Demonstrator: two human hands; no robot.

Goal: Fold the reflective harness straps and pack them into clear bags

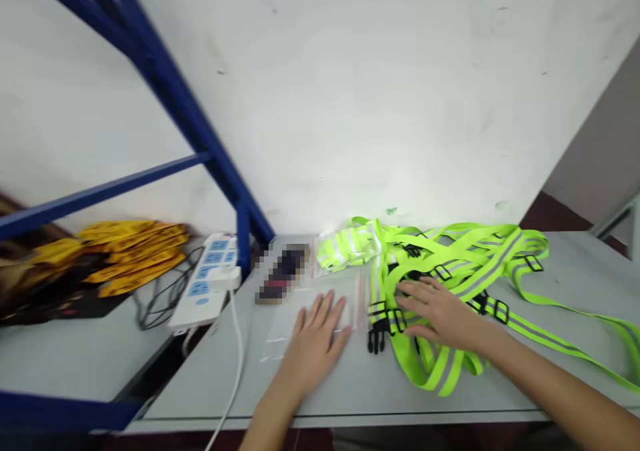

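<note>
My left hand [317,341] lies flat with its fingers stretched out on a clear zip bag [285,328] on the grey table. My right hand [440,311] rests, fingers spread, on a tangled heap of neon-yellow reflective straps [465,258] with grey stripes and black adjusters. A black side-release buckle [379,334] sticks out at the heap's near left, between my hands. Behind them, a clear bag packed with folded reflective straps [347,246] leans against the heap's left end.
A phone [285,274] with a blurred screen lies left of the bags. Further left are a white power strip [207,281] with a plugged-in charger [225,278], its white cable [237,358], a blue metal frame [175,98] and a stack of yellow packets [135,251]. A white wall [390,104] stands behind.
</note>
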